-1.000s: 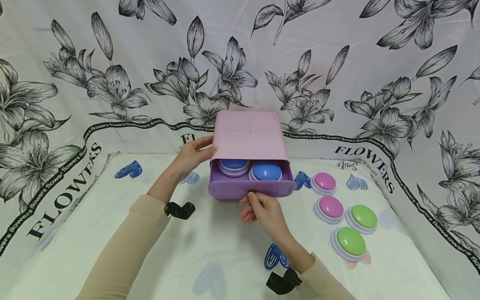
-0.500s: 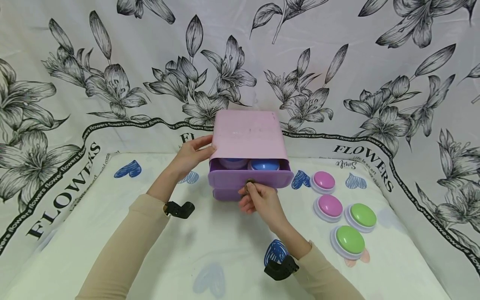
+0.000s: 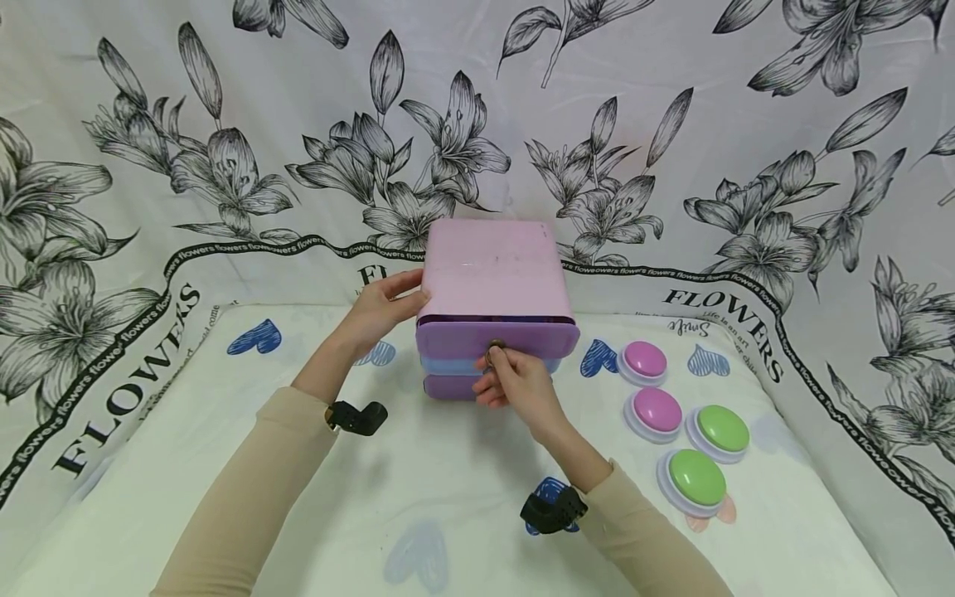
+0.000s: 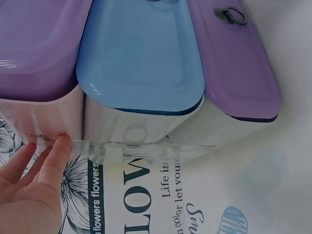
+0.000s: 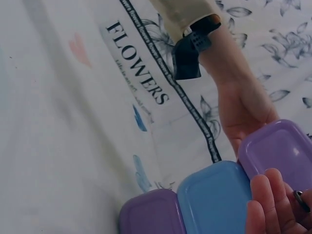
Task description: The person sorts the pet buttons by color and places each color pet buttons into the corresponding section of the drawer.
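Observation:
A small drawer unit with a pink top (image 3: 496, 269) stands at the middle of the table. Its purple top drawer (image 3: 448, 341) is nearly closed, with a thin dark gap under the pink top. Below sit a blue drawer (image 4: 141, 53) and a lower purple drawer (image 4: 239, 68), both pushed in. My right hand (image 3: 518, 390) pinches the top drawer's metal ring pull (image 3: 496, 344). At the unit's left side, my left hand (image 3: 380, 311) rests against the pink casing (image 4: 53, 117) with fairly straight fingers. Whatever lies inside the top drawer is hidden.
To the right lie domed push buttons with white bases: magenta ones (image 3: 646, 359) and green ones (image 3: 697, 478). A floral curtain (image 3: 321, 99) hangs behind. The heart-printed white cloth (image 3: 336, 514) covers the table. Black wrist mounts (image 3: 555, 507) sit on both sleeves.
My right hand has pushed the top purple drawer inward, away from me. Two blue domed buttons inside it have gone out of sight, and the blue drawer front now shows. My left hand stays put.

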A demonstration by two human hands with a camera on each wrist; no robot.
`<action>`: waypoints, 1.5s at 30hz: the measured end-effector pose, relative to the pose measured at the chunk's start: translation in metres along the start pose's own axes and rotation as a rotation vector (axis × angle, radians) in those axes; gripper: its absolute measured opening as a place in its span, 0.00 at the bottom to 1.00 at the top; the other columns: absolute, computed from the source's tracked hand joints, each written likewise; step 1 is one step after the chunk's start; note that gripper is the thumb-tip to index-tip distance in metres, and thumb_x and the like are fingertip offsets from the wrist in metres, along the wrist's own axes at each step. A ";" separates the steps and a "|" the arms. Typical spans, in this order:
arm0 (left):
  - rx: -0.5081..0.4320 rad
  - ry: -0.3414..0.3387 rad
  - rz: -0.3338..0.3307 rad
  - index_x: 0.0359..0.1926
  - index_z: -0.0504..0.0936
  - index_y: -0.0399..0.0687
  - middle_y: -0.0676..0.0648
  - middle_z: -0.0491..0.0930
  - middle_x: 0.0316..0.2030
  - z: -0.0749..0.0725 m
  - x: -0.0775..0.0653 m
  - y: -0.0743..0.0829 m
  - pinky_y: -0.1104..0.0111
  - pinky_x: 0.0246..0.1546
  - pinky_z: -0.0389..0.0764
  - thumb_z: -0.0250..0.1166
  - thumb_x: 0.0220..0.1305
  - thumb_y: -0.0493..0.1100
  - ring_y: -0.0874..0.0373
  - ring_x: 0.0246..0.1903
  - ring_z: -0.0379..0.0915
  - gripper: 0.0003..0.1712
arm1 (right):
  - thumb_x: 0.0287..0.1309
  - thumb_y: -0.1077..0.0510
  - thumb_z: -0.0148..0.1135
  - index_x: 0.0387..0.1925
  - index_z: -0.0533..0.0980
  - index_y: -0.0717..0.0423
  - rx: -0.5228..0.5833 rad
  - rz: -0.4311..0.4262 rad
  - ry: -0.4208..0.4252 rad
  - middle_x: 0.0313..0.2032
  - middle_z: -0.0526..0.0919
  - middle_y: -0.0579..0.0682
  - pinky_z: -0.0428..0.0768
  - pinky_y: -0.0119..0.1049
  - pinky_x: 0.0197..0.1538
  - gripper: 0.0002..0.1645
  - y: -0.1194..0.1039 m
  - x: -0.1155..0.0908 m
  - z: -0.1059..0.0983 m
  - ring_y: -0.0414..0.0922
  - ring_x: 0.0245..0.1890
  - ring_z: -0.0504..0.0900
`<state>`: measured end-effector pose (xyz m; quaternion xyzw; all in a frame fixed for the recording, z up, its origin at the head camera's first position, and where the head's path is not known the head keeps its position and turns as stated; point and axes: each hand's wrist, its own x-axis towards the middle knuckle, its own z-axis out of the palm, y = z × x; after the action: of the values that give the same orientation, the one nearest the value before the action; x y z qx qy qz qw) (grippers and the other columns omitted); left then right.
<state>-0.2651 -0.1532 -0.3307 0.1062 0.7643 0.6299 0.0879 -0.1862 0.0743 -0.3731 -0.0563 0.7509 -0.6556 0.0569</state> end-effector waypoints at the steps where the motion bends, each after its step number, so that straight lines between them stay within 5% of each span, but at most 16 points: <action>1: -0.002 -0.001 0.001 0.68 0.59 0.52 0.48 0.58 0.67 0.000 0.000 0.000 0.57 0.63 0.66 0.61 0.62 0.50 0.51 0.61 0.64 0.35 | 0.66 0.44 0.47 0.40 0.78 0.64 -0.004 0.003 0.003 0.24 0.84 0.52 0.84 0.36 0.26 0.27 0.000 0.001 0.000 0.44 0.20 0.83; 11: 0.013 0.000 0.006 0.68 0.59 0.51 0.48 0.58 0.67 -0.001 0.001 -0.002 0.57 0.63 0.67 0.61 0.62 0.51 0.52 0.62 0.63 0.36 | 0.67 0.44 0.46 0.41 0.79 0.61 -0.016 0.064 0.003 0.24 0.84 0.51 0.85 0.40 0.29 0.26 -0.005 0.011 -0.001 0.46 0.21 0.83; 45: 0.014 0.007 -0.014 0.68 0.60 0.52 0.49 0.58 0.67 -0.001 0.000 -0.002 0.56 0.63 0.66 0.61 0.61 0.52 0.52 0.62 0.63 0.36 | 0.66 0.43 0.48 0.39 0.80 0.57 -0.033 -0.020 0.034 0.25 0.84 0.54 0.85 0.41 0.29 0.24 0.002 0.019 0.000 0.47 0.21 0.83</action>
<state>-0.2650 -0.1542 -0.3324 0.0992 0.7697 0.6244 0.0889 -0.2053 0.0717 -0.3753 -0.0536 0.7620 -0.6443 0.0367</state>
